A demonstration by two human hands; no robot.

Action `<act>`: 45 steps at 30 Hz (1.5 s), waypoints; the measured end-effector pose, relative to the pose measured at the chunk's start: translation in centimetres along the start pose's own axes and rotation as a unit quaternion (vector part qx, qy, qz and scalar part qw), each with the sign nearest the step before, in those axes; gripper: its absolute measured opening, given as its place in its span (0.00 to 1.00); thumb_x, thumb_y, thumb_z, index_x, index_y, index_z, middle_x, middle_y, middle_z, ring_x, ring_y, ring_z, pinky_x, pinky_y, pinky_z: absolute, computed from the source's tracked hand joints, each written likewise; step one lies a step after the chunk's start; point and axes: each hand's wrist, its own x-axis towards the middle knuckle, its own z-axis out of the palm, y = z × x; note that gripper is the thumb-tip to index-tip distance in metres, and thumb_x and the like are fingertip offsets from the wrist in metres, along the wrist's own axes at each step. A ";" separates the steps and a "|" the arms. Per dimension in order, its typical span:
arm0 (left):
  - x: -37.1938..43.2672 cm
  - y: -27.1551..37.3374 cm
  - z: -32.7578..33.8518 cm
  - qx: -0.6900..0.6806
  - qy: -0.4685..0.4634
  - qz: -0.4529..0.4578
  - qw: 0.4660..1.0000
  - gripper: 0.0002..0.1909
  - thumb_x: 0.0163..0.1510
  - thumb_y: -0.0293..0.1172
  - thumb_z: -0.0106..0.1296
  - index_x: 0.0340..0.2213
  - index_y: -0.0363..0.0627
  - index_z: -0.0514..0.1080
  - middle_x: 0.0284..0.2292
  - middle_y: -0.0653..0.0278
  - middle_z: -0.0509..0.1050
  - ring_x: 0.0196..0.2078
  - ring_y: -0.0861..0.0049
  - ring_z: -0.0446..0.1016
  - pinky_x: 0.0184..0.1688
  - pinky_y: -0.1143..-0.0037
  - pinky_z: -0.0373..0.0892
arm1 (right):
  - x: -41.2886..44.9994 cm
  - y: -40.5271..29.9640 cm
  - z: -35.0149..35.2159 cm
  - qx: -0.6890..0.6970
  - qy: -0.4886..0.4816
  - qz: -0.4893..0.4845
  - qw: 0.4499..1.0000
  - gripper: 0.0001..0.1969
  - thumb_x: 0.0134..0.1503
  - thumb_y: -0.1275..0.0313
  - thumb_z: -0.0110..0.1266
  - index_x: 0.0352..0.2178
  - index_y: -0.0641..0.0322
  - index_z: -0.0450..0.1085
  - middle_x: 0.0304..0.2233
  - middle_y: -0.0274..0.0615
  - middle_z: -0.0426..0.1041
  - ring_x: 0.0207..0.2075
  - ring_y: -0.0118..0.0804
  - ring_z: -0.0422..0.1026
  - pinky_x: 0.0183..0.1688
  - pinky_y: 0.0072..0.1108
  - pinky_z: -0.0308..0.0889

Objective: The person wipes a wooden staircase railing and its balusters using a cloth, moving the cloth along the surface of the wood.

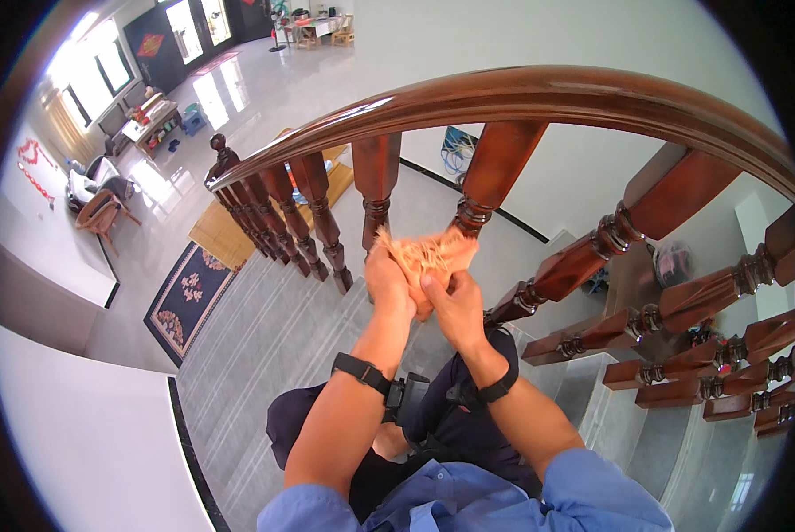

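An orange cloth (434, 256) with a frayed, fringed upper edge is bunched between my two hands. My left hand (389, 282) grips its left side, fingers partly hidden behind the fabric. On the lower right, my right hand (460, 306) pinches the cloth with the thumb on top. Just beyond the cloth stand dark red wooden balusters (377, 163), whose lower parts it partly covers; whether it touches them I cannot tell. Above them curves a glossy wooden handrail (530, 90). Black straps with devices circle both forearms.
Grey stone stairs (271, 346) descend ahead and to the left, and more steps (610, 386) lie at right beside the balusters. Below are a dark patterned rug (194, 286), a bamboo mat (218, 233) and a wooden chair (101, 211). A white wall (85, 412) borders the stairs.
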 end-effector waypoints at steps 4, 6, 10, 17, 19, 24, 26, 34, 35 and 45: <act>0.1 5.0 0.2 -0.084 -0.106 0.150 0.979 0.12 0.64 0.35 0.46 0.45 0.42 0.69 0.42 0.62 0.74 0.44 0.73 0.75 0.48 0.71 0.71 | 4.1 -5.0 3.7 0.109 0.047 -0.151 0.981 0.18 0.63 0.66 0.58 0.45 0.75 0.70 0.41 0.45 0.78 0.43 0.35 0.76 0.45 0.26 0.71; -0.2 6.9 1.7 -0.046 -0.158 0.232 0.959 0.12 0.63 0.29 0.47 0.48 0.41 0.68 0.45 0.62 0.71 0.46 0.75 0.72 0.52 0.73 0.68 | 6.8 -5.9 4.6 -0.056 0.072 -0.131 0.987 0.18 0.60 0.70 0.57 0.47 0.74 0.68 0.40 0.47 0.78 0.42 0.41 0.77 0.46 0.29 0.71; 2.7 8.2 3.4 0.067 -0.150 0.283 0.945 0.15 0.63 0.26 0.47 0.51 0.39 0.67 0.45 0.62 0.71 0.47 0.76 0.71 0.53 0.73 0.67 | 11.8 -8.4 6.4 -0.023 0.102 -0.172 0.980 0.20 0.54 0.76 0.52 0.49 0.73 0.67 0.43 0.47 0.75 0.46 0.42 0.74 0.52 0.28 0.67; 6.1 8.0 2.5 0.326 -0.169 0.414 0.833 0.18 0.65 0.28 0.45 0.55 0.38 0.67 0.51 0.54 0.72 0.53 0.64 0.71 0.57 0.70 0.64 | 15.9 -7.2 7.3 0.227 -0.011 -0.156 0.961 0.16 0.53 0.76 0.48 0.44 0.68 0.67 0.39 0.41 0.71 0.40 0.31 0.67 0.45 0.21 0.64; 7.5 7.2 1.5 0.311 -0.168 0.382 0.854 0.18 0.65 0.28 0.45 0.55 0.38 0.67 0.52 0.51 0.72 0.54 0.60 0.71 0.57 0.68 0.65 | 16.5 -3.2 6.9 0.059 -0.007 -0.169 0.984 0.15 0.56 0.73 0.46 0.44 0.68 0.67 0.37 0.44 0.71 0.40 0.36 0.69 0.45 0.26 0.65; 7.4 5.0 -0.6 0.477 0.003 0.344 0.809 0.16 0.63 0.29 0.47 0.50 0.42 0.72 0.44 0.52 0.79 0.49 0.59 0.77 0.53 0.65 0.69 | 15.0 0.9 6.7 -0.206 -0.005 -0.093 0.974 0.17 0.59 0.64 0.50 0.41 0.70 0.71 0.35 0.59 0.77 0.39 0.53 0.77 0.44 0.36 0.70; 6.8 5.8 -1.1 0.416 0.063 0.374 0.826 0.15 0.62 0.28 0.47 0.49 0.43 0.73 0.44 0.52 0.79 0.48 0.58 0.77 0.52 0.65 0.70 | 12.7 -1.0 7.4 -0.291 0.005 -0.092 0.952 0.17 0.59 0.64 0.51 0.40 0.70 0.73 0.35 0.57 0.78 0.36 0.48 0.78 0.42 0.34 0.72; 3.1 17.4 7.0 0.316 -0.068 0.591 0.739 0.14 0.65 0.33 0.47 0.44 0.33 0.71 0.40 0.46 0.75 0.43 0.51 0.75 0.48 0.63 0.68 | 9.0 -13.9 6.9 0.146 -0.186 0.068 0.969 0.20 0.64 0.62 0.57 0.45 0.74 0.73 0.35 0.52 0.80 0.32 0.37 0.78 0.38 0.30 0.76; 4.5 19.3 7.7 0.352 -0.113 0.579 0.727 0.15 0.66 0.36 0.46 0.43 0.34 0.71 0.39 0.47 0.76 0.44 0.53 0.74 0.50 0.63 0.67 | 9.2 -14.0 7.8 0.155 -0.184 0.056 0.969 0.20 0.64 0.62 0.57 0.45 0.74 0.73 0.35 0.52 0.80 0.32 0.37 0.78 0.38 0.30 0.76; 0.4 19.1 19.9 0.478 -0.461 0.253 0.703 0.27 0.66 0.49 0.46 0.44 0.33 0.77 0.39 0.58 0.79 0.42 0.75 0.75 0.49 0.75 0.69 | 6.1 -18.2 2.1 0.298 -0.085 -0.114 0.944 0.18 0.66 0.70 0.53 0.52 0.75 0.68 0.45 0.50 0.78 0.41 0.32 0.78 0.46 0.23 0.75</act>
